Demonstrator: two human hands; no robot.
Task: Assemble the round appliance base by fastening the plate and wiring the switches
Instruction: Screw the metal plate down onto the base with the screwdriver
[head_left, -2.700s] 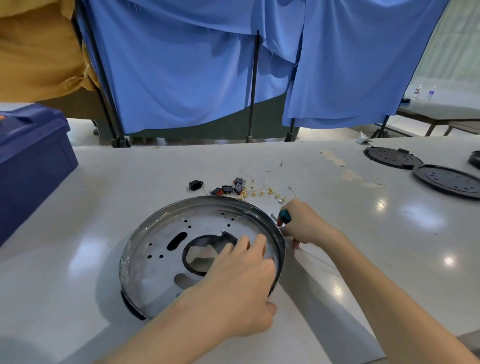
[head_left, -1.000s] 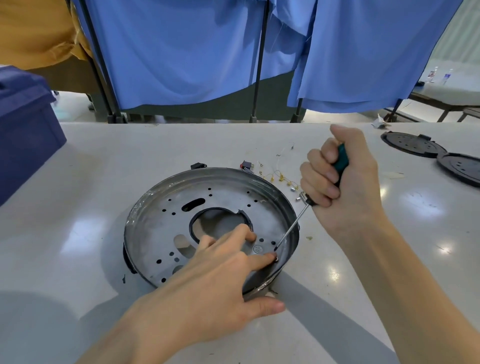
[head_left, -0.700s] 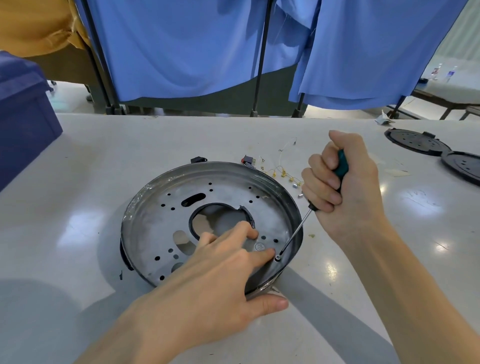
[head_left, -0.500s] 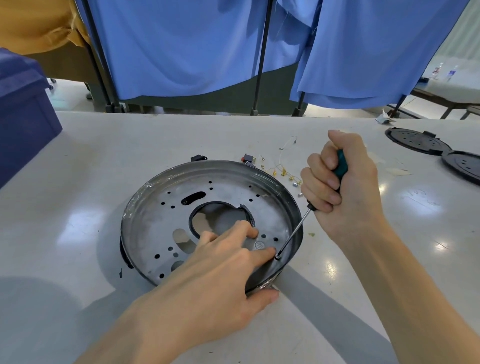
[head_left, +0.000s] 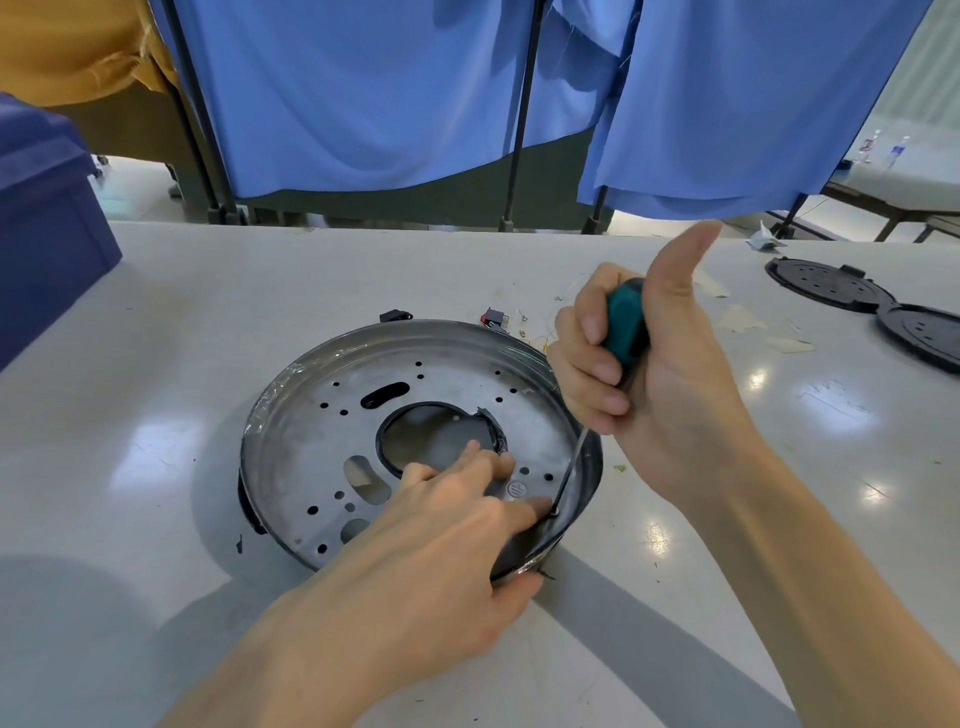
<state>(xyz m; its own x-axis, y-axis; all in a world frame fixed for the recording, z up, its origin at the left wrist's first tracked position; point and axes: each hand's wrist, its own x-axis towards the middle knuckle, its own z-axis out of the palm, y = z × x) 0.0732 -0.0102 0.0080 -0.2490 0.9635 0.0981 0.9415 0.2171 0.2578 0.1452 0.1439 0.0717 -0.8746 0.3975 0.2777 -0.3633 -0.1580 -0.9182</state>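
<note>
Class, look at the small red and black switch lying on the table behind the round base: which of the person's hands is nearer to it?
Right. The right hand, gripping the screwdriver, is just beside the switch. The left hand lies across the round base, at its near side.

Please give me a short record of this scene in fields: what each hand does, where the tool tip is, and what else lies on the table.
left hand: presses on the round base
right hand: holds the screwdriver, thumb lifted
tool tip: at a hole near the base's right rim, beside the left index fingertip
behind base: small switches and loose wires
far right: two black discs
</note>
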